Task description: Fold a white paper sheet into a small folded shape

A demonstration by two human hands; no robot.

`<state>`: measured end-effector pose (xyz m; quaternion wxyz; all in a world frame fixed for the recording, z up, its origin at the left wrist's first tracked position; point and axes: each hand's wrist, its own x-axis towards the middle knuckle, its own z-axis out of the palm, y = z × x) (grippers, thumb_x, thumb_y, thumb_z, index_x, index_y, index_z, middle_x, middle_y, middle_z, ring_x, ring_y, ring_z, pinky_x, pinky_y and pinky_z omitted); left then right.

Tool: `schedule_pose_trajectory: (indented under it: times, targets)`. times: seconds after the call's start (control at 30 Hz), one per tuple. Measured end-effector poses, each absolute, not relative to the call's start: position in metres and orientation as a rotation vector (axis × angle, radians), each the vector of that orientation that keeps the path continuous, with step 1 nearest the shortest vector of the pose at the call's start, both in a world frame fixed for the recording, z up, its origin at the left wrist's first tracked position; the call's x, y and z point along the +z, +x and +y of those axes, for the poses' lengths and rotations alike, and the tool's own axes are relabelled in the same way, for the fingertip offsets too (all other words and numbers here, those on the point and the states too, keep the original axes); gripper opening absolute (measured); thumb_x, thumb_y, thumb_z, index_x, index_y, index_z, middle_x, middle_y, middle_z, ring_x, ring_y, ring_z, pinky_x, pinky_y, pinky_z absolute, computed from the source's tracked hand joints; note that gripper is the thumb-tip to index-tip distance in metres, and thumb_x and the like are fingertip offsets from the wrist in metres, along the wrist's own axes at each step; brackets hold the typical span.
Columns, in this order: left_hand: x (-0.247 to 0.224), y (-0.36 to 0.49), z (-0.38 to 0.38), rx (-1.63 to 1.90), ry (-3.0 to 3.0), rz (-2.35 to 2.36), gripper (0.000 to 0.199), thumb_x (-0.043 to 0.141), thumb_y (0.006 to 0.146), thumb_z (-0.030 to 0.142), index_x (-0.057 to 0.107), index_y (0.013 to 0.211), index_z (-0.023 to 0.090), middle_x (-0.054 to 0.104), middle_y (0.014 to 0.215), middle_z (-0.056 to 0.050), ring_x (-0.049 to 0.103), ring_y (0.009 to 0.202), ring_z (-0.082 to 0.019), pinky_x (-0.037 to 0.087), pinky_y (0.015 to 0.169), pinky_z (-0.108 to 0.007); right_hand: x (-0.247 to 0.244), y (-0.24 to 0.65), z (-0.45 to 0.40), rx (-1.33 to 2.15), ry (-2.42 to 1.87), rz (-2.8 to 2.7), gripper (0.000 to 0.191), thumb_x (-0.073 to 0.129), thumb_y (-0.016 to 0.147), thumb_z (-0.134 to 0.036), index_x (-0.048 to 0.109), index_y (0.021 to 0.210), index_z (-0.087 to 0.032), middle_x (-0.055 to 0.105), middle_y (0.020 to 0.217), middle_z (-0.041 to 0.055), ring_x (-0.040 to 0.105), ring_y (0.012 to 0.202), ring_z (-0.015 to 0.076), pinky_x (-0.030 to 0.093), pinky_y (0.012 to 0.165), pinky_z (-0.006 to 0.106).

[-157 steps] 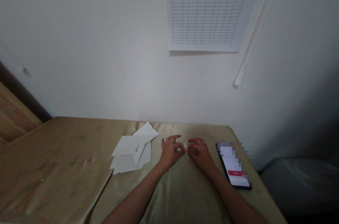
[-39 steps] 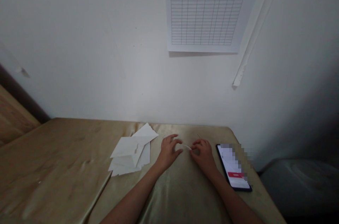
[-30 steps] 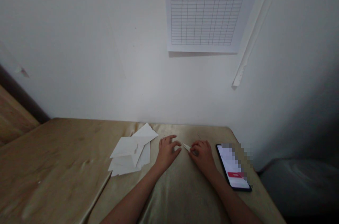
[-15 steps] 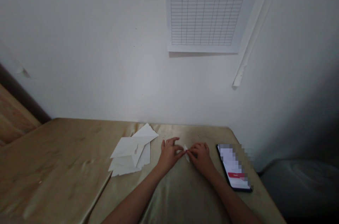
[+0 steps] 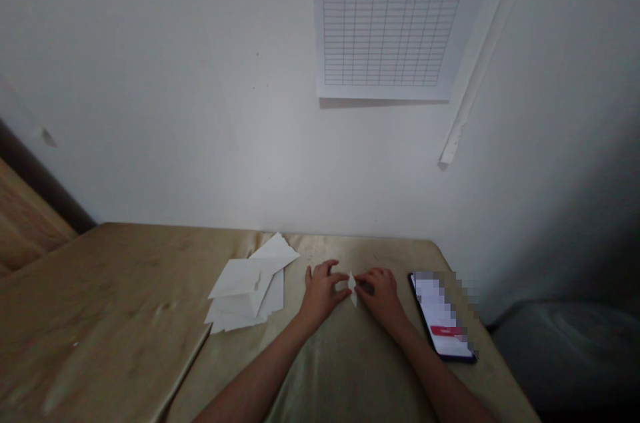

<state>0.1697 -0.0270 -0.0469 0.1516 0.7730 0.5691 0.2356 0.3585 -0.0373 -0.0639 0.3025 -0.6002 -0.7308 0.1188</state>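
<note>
A small folded piece of white paper (image 5: 353, 288), narrow and pointed at both ends, stands between my two hands over the table. My left hand (image 5: 321, 293) pinches it from the left with thumb and index finger, the other fingers spread above. From the right, my right hand (image 5: 381, 293) grips it between thumb and fingertips, its remaining fingers curled. Left of my left hand lies a loose pile of white paper sheets (image 5: 235, 276), some overlapping and with torn edges.
A smartphone (image 5: 440, 323) with a lit screen lies right of my right arm. The table (image 5: 125, 303) has a glossy tan cover with a seam and meets a white wall (image 5: 200, 143). A printed grid sheet (image 5: 385, 36) hangs there. A dark rounded object (image 5: 565, 349) stands beyond the right edge.
My fingertips have drawn slightly apart, and more of the folded paper shows between them. The paper pile and smartphone stay where they were.
</note>
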Motion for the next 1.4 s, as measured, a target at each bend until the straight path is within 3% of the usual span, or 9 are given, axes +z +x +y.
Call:
schedule_pose_trajectory:
  times: [0.37, 0.53, 0.93, 1.13, 1.23, 1.4]
  targets:
    - [-0.051, 0.169, -0.022, 0.674, 2.188, 1.598, 0.034, 0.079, 0.077, 0.034, 0.073, 0.111, 0.04, 0.052, 0.146, -0.002, 0.047, 0.134, -0.029, 0.009, 0.117, -0.067, -0.069, 0.36, -0.034, 0.348, -1.605, -1.903, 0.018, 0.068, 0.081, -0.028, 0.075, 0.098, -0.026, 0.071, 0.106, 0.005, 0.053, 0.114, 0.0267, 0.03, 0.106, 0.044]
    - [-0.051, 0.17, -0.022, 0.732, 2.14, 1.58, 0.038, 0.08, 0.075, 0.03, 0.071, 0.112, 0.039, 0.053, 0.144, -0.003, 0.053, 0.128, -0.028, 0.007, 0.117, -0.067, -0.068, 0.36, -0.034, 0.353, -1.582, -1.884, 0.013, 0.066, 0.082, -0.026, 0.073, 0.093, -0.025, 0.072, 0.103, 0.0044, 0.055, 0.111, 0.0274, 0.032, 0.105, 0.044]
    - [-0.053, 0.17, -0.021, 0.772, 2.139, 1.547, 0.023, 0.079, 0.076, 0.028, 0.075, 0.098, 0.035, 0.056, 0.141, 0.0, 0.053, 0.128, -0.027, 0.006, 0.117, -0.067, -0.067, 0.36, -0.032, 0.386, -1.542, -1.875, 0.017, 0.067, 0.08, -0.023, 0.073, 0.096, -0.025, 0.071, 0.104, 0.0047, 0.055, 0.111, 0.026, 0.036, 0.102, 0.043]
    - [-0.05, 0.172, -0.024, 0.789, 2.152, 1.522, 0.014, 0.079, 0.077, 0.023, 0.078, 0.087, 0.033, 0.056, 0.141, -0.001, 0.053, 0.128, -0.027, 0.007, 0.117, -0.067, -0.057, 0.361, -0.035, 0.49, -1.301, -1.884, 0.011, 0.063, 0.08, -0.016, 0.071, 0.08, -0.023, 0.071, 0.1, 0.0052, 0.057, 0.108, 0.0233, 0.041, 0.098, 0.038]
    - [-0.046, 0.173, -0.026, 0.78, 2.193, 1.512, 0.012, 0.078, 0.077, 0.022, 0.078, 0.084, 0.033, 0.057, 0.14, -0.002, 0.052, 0.129, -0.027, 0.006, 0.117, -0.067, -0.053, 0.361, -0.036, 0.542, -1.209, -1.908, 0.014, 0.06, 0.079, -0.014, 0.07, 0.08, -0.023, 0.072, 0.098, 0.0046, 0.06, 0.103, 0.0216, 0.042, 0.098, 0.037]
    - [-0.043, 0.174, -0.029, 0.76, 2.293, 1.479, 0.012, 0.077, 0.079, 0.023, 0.079, 0.083, 0.033, 0.058, 0.14, -0.003, 0.051, 0.13, -0.027, 0.004, 0.118, -0.067, -0.051, 0.365, -0.036, 0.542, -1.293, -1.987, 0.019, 0.058, 0.081, -0.015, 0.073, 0.088, -0.025, 0.075, 0.098, 0.0029, 0.064, 0.103, 0.0216, 0.023, 0.115, 0.051]
